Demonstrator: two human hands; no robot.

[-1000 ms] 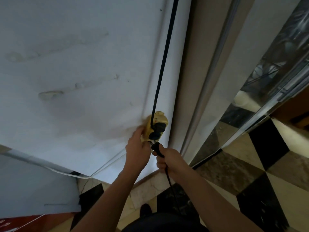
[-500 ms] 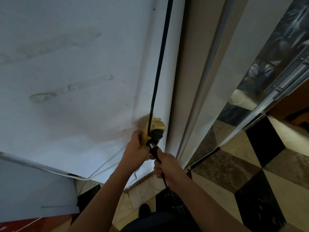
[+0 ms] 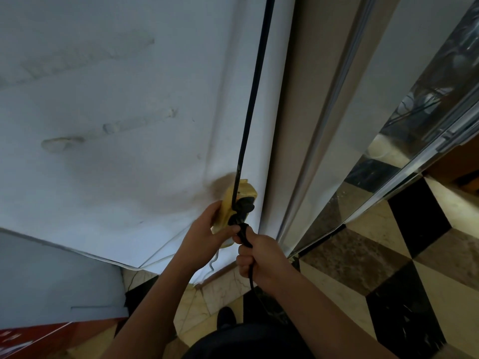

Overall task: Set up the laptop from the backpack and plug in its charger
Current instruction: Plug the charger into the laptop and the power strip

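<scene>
Right hand (image 3: 261, 257): fingers curled round the black charger plug (image 3: 242, 233) and the first run of its cord (image 3: 251, 277), which trails down past the wrist toward the floor. Left hand (image 3: 204, 238): just beside the right, gripping the lower left side of the yellow socket block (image 3: 234, 206), thumb laid across its lower face next to the plug. Socket block: hangs against the white wall (image 3: 116, 112), directly above both hands, with a brown stain on the wall behind it. Already seated in its upper outlet: a second black plug (image 3: 245, 203), whose thick black cable (image 3: 252, 99) runs straight up the wall and out of view. Charger plug: at the block's lower outlet; whether its pins are partly in cannot be told, as the fingers hide the joint. Advice for this step: the block appears loosely hung, so brace it firmly with the left hand and keep the thumb off the outlet; line the pins square to the face, then push straight in rather than at an angle; take care not to knock the seated plug above. Right of the hands: a pale door frame (image 3: 324, 125) and mirrored panel (image 3: 414, 125). Below: checkered tile floor (image 3: 414, 255). Laptop and backpack: not in view.
</scene>
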